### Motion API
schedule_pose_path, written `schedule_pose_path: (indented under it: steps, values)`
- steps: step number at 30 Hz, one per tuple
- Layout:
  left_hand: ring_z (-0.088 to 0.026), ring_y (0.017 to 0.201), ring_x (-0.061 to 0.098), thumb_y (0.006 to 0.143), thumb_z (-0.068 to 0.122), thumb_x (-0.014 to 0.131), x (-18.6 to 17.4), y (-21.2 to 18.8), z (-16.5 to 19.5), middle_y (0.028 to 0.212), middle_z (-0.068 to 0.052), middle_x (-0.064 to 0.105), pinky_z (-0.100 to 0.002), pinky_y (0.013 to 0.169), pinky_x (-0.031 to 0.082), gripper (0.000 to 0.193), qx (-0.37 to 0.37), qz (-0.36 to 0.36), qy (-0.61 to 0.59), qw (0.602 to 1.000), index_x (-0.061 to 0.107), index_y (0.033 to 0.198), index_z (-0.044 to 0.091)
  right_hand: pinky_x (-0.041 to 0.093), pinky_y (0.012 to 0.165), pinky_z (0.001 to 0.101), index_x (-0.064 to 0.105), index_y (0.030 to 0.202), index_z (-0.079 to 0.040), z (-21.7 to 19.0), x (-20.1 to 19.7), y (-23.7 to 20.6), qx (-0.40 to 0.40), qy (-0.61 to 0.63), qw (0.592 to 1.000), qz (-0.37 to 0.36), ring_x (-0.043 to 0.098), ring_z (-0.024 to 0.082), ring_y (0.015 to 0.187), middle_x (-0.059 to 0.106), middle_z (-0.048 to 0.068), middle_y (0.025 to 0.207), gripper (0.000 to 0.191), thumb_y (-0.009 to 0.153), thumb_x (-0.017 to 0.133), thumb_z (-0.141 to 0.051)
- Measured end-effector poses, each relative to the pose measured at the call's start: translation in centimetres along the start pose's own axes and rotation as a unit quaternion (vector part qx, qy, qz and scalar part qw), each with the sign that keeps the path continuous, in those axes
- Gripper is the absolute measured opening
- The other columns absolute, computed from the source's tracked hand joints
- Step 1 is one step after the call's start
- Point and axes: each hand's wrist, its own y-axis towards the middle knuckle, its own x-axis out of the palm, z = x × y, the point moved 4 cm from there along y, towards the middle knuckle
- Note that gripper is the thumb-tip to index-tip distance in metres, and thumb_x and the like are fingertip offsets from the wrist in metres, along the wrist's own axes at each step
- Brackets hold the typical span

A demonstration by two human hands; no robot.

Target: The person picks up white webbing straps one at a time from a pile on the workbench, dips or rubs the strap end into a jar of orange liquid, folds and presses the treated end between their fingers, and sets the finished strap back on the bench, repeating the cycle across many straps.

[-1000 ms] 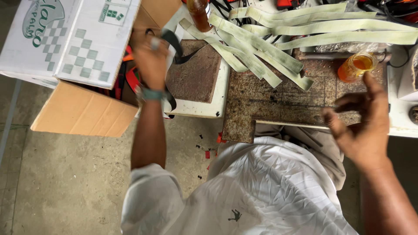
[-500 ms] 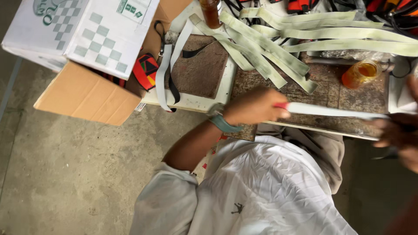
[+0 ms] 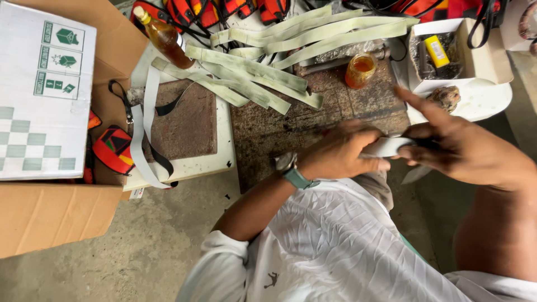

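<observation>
Hands, left (image 3: pixel 341 154) and right (image 3: pixel 458 148), pinch a pale strip (image 3: pixel 389 146) over a stained worktop (image 3: pixel 268 131) above concrete floor (image 3: pixel 112 263).

Left hand (image 3: pixel 341 154) curled, knuckles up, fingers pinched closed at the right side, wrist bent in from a bare forearm running down-left. Right hand (image 3: pixel 458 148) opposite, close beside it, index finger stretched up-left, remaining fingers folded in.

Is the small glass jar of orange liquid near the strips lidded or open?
Open: the small glass jar stands upright, its mouth bare with orange liquid showing, and no lid is on it.
</observation>
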Motion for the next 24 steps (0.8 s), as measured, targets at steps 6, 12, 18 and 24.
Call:
schedule_pose_path:
  steps: [6,12,18,24]
  values:
    - [-0.031,0.068,0.067,0.084,0.028,0.080,-3.0,-3.1,-3.7,0.076,-0.015,0.067,-0.041,0.066,0.055,0.033,-0.130,-0.070,-0.080,0.986,0.063,0.091,0.001,0.062,0.081,0.0394,0.015,0.177,-0.030,4.5,-4.4,-2.5,0.115,0.033,0.991,0.055,0.074,0.027,0.092,0.075,0.020,0.113,0.107,0.089,0.072,-0.010]
    - [-0.036,0.079,0.071,0.087,0.002,0.065,-3.0,-3.0,-1.3,0.083,-0.014,0.068,-0.047,0.070,0.056,0.005,-0.015,-0.046,0.210,0.977,0.063,0.090,0.005,0.055,0.066,0.0368,0.006,0.174,-0.016,-3.1,-0.1,1.3,-0.111,0.005,0.990,0.086,0.060,0.027,0.125,0.053,0.016,0.159,0.139,0.065,0.091,-0.029]
    - [-0.034,0.079,0.070,0.096,0.005,0.070,-5.9,-2.6,-0.7,0.086,-0.014,0.069,-0.045,0.070,0.055,0.007,-0.014,0.052,0.187,0.981,0.065,0.100,0.005,0.055,0.083,0.0262,0.022,0.169,-0.013,-7.1,6.5,7.7,-0.120,0.257,0.954,0.096,0.066,0.014,0.098,0.068,0.013,0.110,0.110,0.079,0.083,-0.001]
    - [-0.034,0.085,0.067,0.080,0.008,0.072,-9.8,-4.1,-0.9,0.120,-0.023,0.064,-0.040,0.071,0.055,0.059,-0.122,0.111,0.223,0.961,0.061,0.137,-0.002,0.055,0.079,0.0259,0.035,0.162,-0.005,-5.2,5.6,7.7,-0.076,0.255,0.932,0.246,0.069,0.014,0.088,0.072,0.010,0.093,0.096,0.080,0.086,0.001]
